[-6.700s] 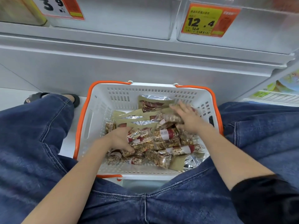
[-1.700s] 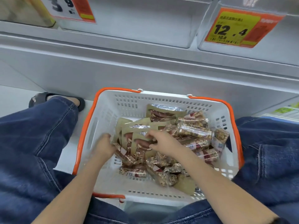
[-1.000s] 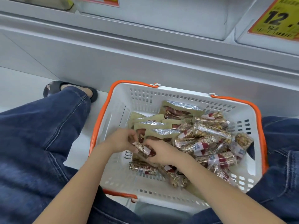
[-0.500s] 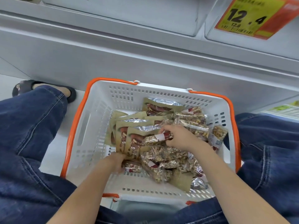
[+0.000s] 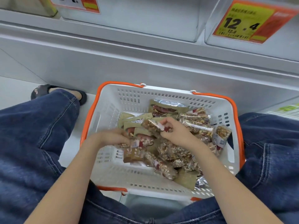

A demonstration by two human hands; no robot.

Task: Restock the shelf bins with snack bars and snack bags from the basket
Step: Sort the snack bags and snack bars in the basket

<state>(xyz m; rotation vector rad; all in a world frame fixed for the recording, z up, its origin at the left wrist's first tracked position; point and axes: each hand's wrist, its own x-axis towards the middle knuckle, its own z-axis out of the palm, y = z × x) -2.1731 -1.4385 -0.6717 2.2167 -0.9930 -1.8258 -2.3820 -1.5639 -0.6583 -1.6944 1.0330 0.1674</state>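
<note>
The right hand [image 5: 175, 135] pinched a snack bar [image 5: 152, 126] just above the basket [image 5: 113, 173], its long axis running left and far from the fingers. The left hand [image 5: 111, 138], just left, gripped another bar [image 5: 140, 143]; shelf bins [image 5: 145, 18] lay far, above.

Open from above: white basket [image 5: 111, 110], bare floor along left and near walls. Snack bars [image 5: 196, 126] and snack bags [image 5: 163, 109] heaped centre to right. Hemmed by denim knees [image 5: 40, 126] either side, shelf front [image 5: 145, 62] beyond.
</note>
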